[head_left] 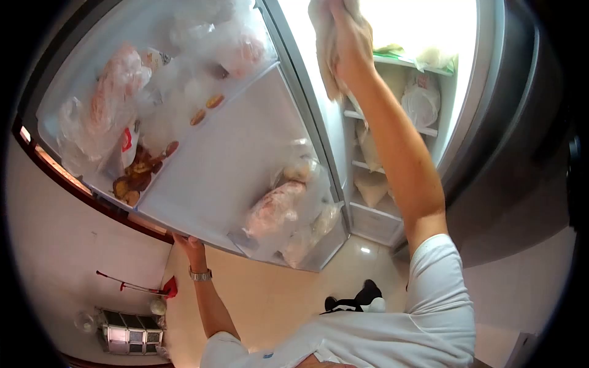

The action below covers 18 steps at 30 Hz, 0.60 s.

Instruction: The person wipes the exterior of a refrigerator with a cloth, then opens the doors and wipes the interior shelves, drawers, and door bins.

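My right hand is raised to the upper part of the open refrigerator, near the inner side wall beside the door hinge. Its fingers are closed on a pale beige cloth that hangs down along that wall. Lower left, my left hand, with a metal watch on the wrist, grips the outer edge of the refrigerator door; some fingers are hidden behind it. Door bins hold frozen meat in plastic bags, brown food pieces and another bag of meat.
Inside the lit compartment, white shelves carry several plastic bags. A clear drawer is at the bottom. On the pale floor at left stand a red dustpan and a small rack. A dark grey door is at right.
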### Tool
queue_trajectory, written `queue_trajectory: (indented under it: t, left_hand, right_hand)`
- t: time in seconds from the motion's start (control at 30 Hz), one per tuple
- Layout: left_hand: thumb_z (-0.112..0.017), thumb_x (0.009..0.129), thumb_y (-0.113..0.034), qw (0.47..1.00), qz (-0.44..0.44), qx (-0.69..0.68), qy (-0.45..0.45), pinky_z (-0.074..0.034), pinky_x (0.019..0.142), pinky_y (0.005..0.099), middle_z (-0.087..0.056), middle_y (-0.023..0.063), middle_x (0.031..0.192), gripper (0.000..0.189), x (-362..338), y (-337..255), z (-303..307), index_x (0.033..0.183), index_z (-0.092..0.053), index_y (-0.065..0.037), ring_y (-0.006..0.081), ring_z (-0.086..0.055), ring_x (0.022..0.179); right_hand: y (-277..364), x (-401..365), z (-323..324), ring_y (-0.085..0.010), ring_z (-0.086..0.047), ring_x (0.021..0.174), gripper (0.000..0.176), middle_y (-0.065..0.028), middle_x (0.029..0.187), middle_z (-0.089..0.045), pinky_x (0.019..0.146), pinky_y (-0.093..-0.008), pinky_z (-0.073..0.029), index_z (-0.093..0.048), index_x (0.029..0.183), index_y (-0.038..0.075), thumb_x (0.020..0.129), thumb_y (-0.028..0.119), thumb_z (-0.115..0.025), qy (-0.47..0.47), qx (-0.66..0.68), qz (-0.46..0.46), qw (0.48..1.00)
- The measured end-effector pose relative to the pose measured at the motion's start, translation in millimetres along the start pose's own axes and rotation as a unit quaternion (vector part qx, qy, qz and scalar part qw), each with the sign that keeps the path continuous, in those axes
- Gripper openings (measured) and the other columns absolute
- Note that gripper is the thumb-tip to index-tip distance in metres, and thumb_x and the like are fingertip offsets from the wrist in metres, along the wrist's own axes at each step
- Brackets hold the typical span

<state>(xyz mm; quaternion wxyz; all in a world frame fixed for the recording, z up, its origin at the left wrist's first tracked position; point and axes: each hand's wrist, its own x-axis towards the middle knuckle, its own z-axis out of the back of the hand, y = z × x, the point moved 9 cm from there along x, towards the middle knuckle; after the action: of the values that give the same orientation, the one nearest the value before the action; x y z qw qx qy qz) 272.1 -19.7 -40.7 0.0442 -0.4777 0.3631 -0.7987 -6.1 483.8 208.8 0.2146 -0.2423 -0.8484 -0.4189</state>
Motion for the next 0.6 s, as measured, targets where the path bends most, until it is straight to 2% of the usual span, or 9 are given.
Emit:
queue_trajectory:
  t: [0.03, 0.1, 0.17, 0.2, 0.23, 0.3, 0.43, 0.5, 0.6]
  left_hand:
    - [-0.047, 0.078, -0.072, 1.0, 0.001, -0.001, -0.002, -0.032, 0.099, 0.0384, -0.032, 0.0183, 0.133, 0.099, 3, 0, -5, 0.137, -0.019, 0.002, 0.0263, -0.037, 0.119]
    - [-0.046, 0.078, -0.072, 0.997, 0.061, -0.006, -0.056, -0.032, 0.099, 0.0383, -0.034, 0.0172, 0.132, 0.098, -6, 2, 7, 0.137, -0.02, 0.002, 0.0256, -0.037, 0.119]
    - [-0.044, 0.079, -0.072, 0.996, 0.019, 0.086, -0.021, -0.033, 0.098, 0.038, -0.034, 0.0167, 0.131, 0.097, -5, -4, 16, 0.137, -0.02, 0.002, 0.0253, -0.037, 0.119]
    - [-0.043, 0.08, -0.072, 0.998, 0.044, 0.024, -0.039, -0.034, 0.098, 0.0381, -0.035, 0.0172, 0.131, 0.096, -4, -6, 13, 0.136, -0.021, 0.003, 0.0258, -0.038, 0.118]
    - [-0.042, 0.08, -0.071, 0.995, 0.07, -0.036, -0.054, -0.035, 0.097, 0.0381, -0.035, 0.0176, 0.131, 0.095, -6, -8, 13, 0.136, -0.021, 0.003, 0.0264, -0.038, 0.118]
    - [-0.038, 0.082, -0.071, 0.995, 0.061, 0.042, -0.06, -0.035, 0.096, 0.0395, -0.036, 0.0195, 0.131, 0.093, -7, -6, 24, 0.135, -0.023, 0.005, 0.0284, -0.04, 0.118]
    - [-0.032, 0.087, -0.065, 0.986, 0.01, 0.161, -0.031, -0.035, 0.096, 0.0404, -0.037, 0.0214, 0.13, 0.086, -24, 39, 44, 0.134, -0.024, 0.006, 0.031, -0.041, 0.117]
    - [-0.031, 0.089, -0.064, 0.972, -0.019, 0.234, -0.021, -0.035, 0.097, 0.0405, -0.037, 0.0219, 0.13, 0.084, -20, 44, 43, 0.134, -0.024, 0.006, 0.0315, -0.041, 0.118]
    - [-0.03, 0.09, -0.062, 0.99, 0.098, 0.105, -0.013, -0.035, 0.096, 0.038, -0.042, 0.0193, 0.124, 0.08, -17, 23, 30, 0.131, -0.028, 0.007, 0.028, -0.044, 0.112]
  right_hand:
    - [26, 11, -26, -0.014, -0.053, 0.083, 0.043, -0.0066, 0.088, -0.06, 0.075, -0.03, -0.042, -0.061, 0.103, 0.004, 0.088, 0.044, -0.053, -0.003, -0.034, 0.048, 0.998]
    - [51, 37, -63, -0.0171, -0.052, 0.088, 0.049, -0.0088, 0.093, -0.06, 0.08, -0.0324, -0.042, -0.059, 0.106, 0.001, 0.087, 0.046, -0.054, 0.028, -0.082, 0.059, 0.995]
    - [60, 42, -78, -0.0256, -0.055, 0.094, 0.054, -0.0152, 0.099, -0.061, 0.084, -0.0352, -0.042, -0.057, 0.112, -0.001, 0.086, 0.046, -0.054, -0.067, -0.168, 0.003, 0.984]
    - [27, 69, -100, -0.0343, -0.054, 0.104, 0.056, -0.0229, 0.11, -0.059, 0.091, -0.0388, -0.04, -0.054, 0.118, -0.002, 0.086, 0.044, -0.054, 0.012, -0.031, 0.037, 0.999]
    - [-5, 91, -99, -0.0386, -0.049, 0.114, 0.051, -0.0273, 0.119, -0.053, 0.095, -0.0409, -0.038, -0.052, 0.119, -0.003, 0.084, 0.034, -0.059, -0.114, -0.157, 0.115, 0.974]
    - [-28, 93, -115, -0.039, -0.045, 0.119, 0.048, -0.0249, 0.125, -0.05, 0.098, -0.0412, -0.036, -0.052, 0.118, -0.002, 0.077, 0.021, -0.064, 0.077, -0.398, 0.15, 0.902]
    - [-52, 64, -99, -0.0361, -0.042, 0.123, 0.039, -0.019, 0.129, -0.049, 0.098, -0.0391, -0.039, -0.056, 0.113, 0.002, 0.075, 0.011, -0.063, 0.048, -0.419, 0.267, 0.867]
    - [-2, 12, -89, -0.034, -0.055, 0.105, 0.046, -0.0225, 0.117, -0.055, 0.089, -0.0373, -0.045, -0.052, 0.114, -0.005, 0.068, -0.009, -0.056, 0.019, -0.379, 0.455, 0.806]
    - [-61, -13, -48, -0.042, -0.042, 0.12, 0.066, -0.0219, 0.134, -0.041, 0.097, -0.0422, -0.04, -0.05, 0.118, -0.001, 0.054, -0.014, -0.056, 0.066, -0.365, 0.39, 0.843]
